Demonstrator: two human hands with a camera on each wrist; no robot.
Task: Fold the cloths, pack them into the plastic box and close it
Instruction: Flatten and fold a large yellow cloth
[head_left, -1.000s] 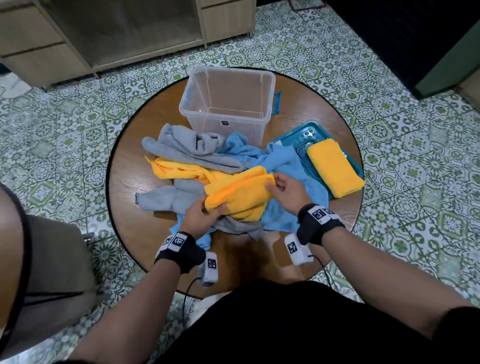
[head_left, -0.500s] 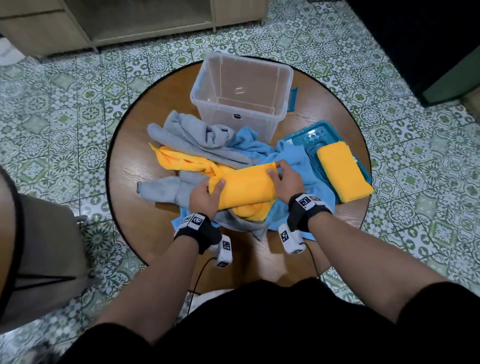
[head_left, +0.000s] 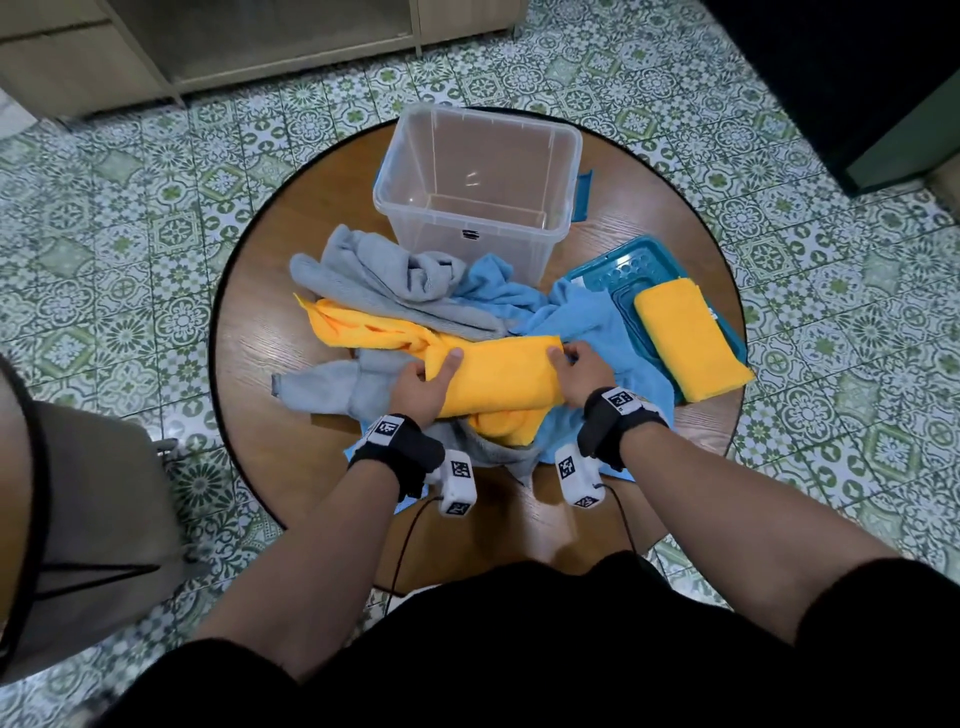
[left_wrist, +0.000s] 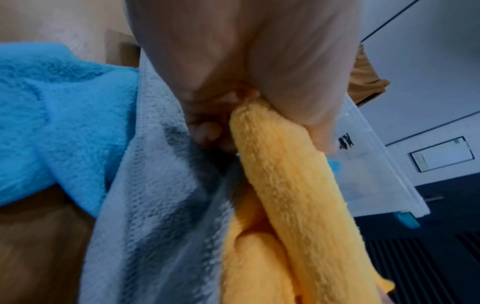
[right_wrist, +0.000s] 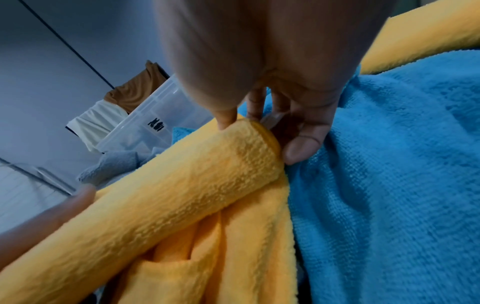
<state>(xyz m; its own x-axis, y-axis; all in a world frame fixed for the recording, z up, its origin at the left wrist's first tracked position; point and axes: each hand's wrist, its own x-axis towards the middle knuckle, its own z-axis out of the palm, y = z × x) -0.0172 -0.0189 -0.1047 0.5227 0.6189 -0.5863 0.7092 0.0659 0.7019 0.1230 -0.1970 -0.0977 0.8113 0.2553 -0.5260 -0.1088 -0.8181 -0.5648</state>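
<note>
The soft, limp yellow cloth, lying on the cloth pile at 6 o'clock of the plastic box, was pinched at both ends by left hand and right hand; corner grips judged best.

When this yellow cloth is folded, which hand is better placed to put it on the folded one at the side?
Probably the right hand. It grips the yellow cloth's end nearest the folded cloth on the lid; the left hand would have to cross over.
</note>
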